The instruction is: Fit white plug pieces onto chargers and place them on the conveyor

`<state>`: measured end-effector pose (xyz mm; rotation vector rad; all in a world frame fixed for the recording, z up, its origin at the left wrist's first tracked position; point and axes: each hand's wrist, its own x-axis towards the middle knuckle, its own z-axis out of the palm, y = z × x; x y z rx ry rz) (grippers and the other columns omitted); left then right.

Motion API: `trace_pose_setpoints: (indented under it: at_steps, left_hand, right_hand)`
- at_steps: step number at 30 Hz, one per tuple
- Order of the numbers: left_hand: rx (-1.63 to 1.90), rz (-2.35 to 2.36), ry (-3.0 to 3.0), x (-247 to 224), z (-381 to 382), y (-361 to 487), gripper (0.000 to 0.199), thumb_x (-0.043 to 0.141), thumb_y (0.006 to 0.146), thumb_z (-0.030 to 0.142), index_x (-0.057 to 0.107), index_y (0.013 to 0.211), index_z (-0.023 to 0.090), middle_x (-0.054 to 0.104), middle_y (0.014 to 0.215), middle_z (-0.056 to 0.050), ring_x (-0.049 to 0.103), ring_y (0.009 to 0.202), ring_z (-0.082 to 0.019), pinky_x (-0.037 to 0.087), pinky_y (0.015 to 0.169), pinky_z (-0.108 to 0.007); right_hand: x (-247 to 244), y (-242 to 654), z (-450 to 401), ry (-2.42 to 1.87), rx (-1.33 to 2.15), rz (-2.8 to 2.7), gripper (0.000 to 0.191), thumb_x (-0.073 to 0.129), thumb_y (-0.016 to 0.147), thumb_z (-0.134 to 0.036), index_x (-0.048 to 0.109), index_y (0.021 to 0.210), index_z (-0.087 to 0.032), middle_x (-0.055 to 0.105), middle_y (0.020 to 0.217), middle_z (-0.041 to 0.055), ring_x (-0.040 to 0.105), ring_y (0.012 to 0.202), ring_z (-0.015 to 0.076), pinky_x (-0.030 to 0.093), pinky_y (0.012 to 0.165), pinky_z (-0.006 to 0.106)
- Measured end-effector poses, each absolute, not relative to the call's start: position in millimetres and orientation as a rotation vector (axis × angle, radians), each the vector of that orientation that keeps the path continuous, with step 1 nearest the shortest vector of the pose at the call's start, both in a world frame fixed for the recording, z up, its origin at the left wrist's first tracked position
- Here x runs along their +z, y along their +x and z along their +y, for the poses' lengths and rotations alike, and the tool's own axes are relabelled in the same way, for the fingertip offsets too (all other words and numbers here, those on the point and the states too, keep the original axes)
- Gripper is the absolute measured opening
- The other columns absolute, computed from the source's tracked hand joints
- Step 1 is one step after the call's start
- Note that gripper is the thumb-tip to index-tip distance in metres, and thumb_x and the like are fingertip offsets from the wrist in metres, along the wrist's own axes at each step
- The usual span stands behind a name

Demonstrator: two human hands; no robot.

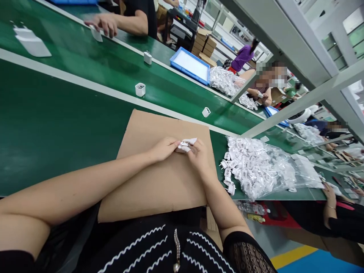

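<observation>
Over a brown cardboard sheet, both hands meet at a small white piece. My left hand comes in from the left, its thumb and fingers pinched on the piece's left end. White covers wrap fingertips of my right hand, which closes round the piece from the right. The fingers partly hide the piece, so its exact shape is unclear. To the right of the cardboard, an open clear bag spills many white plastic parts onto the green table.
A green belt beyond a pale rail carries white adapter housings. Across it are a co-worker's hand, a blue tray and more bagged parts. A slanted metal post rises at right. Another person's hand is at far right.
</observation>
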<state>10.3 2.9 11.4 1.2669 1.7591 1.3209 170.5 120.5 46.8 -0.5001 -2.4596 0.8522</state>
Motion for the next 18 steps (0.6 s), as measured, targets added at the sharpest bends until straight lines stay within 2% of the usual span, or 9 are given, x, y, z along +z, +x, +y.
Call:
trace_pose_setpoints:
  at_steps: [3,7,10,12,15,17,18]
  left_hand:
    - [1.268,1.837,1.259,7.6,5.7,10.1,0.044,0.043,0.099,0.048,0.075,0.092,0.02,0.074,0.104,-0.01,0.067,0.106,-0.031,0.051,0.102,-0.046]
    - [1.215,1.848,1.222,10.2,2.7,7.4,0.045,0.041,0.1,0.05,0.075,0.097,0.02,0.072,0.113,-0.011,0.064,0.116,-0.031,0.046,0.111,-0.046]
    - [1.321,1.734,1.153,12.5,-2.5,9.5,0.046,0.046,0.098,0.053,0.073,0.12,0.023,0.069,0.129,-0.009,0.062,0.124,-0.029,0.047,0.111,-0.042]
    - [1.351,1.684,1.161,11.3,-4.2,12.9,0.053,0.059,0.091,0.058,0.068,0.131,0.025,0.069,0.127,-0.009,0.064,0.118,-0.028,0.051,0.104,-0.041]
    - [1.281,1.741,1.327,7.6,1.4,14.0,0.055,0.075,0.08,0.058,0.072,0.118,0.02,0.072,0.105,-0.009,0.067,0.095,-0.027,0.054,0.088,-0.039]
    - [1.256,1.836,1.358,7.7,12.0,3.7,0.047,0.074,0.081,0.055,0.073,0.11,0.018,0.072,0.094,-0.008,0.065,0.084,-0.025,0.054,0.079,-0.038]
    - [1.267,1.894,1.34,9.1,18.9,-7.0,0.043,0.073,0.083,0.052,0.073,0.11,0.018,0.073,0.093,-0.008,0.065,0.082,-0.025,0.053,0.078,-0.037]
  right_hand:
    - [36.0,168.9,124.4,-0.512,0.899,-2.408,0.031,0.058,0.082,-0.009,0.077,0.103,-0.022,0.067,0.1,0.0051,0.066,0.098,0.0217,0.054,0.09,0.034]
    - [29.6,166.9,127.1,-0.521,0.885,-2.386,0.031,0.059,0.078,-0.006,0.078,0.098,-0.021,0.067,0.096,0.005,0.066,0.1,0.0235,0.055,0.092,0.036]
    - [34.2,164.7,125.8,-0.553,0.922,-2.389,0.032,0.062,0.081,-0.008,0.078,0.104,-0.023,0.072,0.102,0.0053,0.067,0.106,0.0246,0.054,0.099,0.04]
    - [44.3,168.1,124.5,-0.533,0.996,-2.409,0.036,0.065,0.088,-0.016,0.075,0.121,-0.025,0.074,0.114,0.0059,0.067,0.114,0.0254,0.053,0.105,0.042]
    - [66.4,197.5,122.4,-0.492,0.936,-2.492,0.053,0.068,0.094,-0.03,0.06,0.146,-0.029,0.068,0.139,0.0081,0.061,0.132,0.0281,0.048,0.114,0.046]
    - [78.6,238.3,120.4,-0.511,0.681,-2.565,0.052,0.066,0.097,-0.033,0.058,0.148,-0.029,0.063,0.146,0.0092,0.055,0.138,0.0306,0.043,0.118,0.05]
    - [81.8,263.5,119.4,-0.553,0.527,-2.604,0.047,0.062,0.099,-0.031,0.06,0.145,-0.029,0.064,0.144,0.01,0.055,0.136,0.0317,0.044,0.116,0.051]
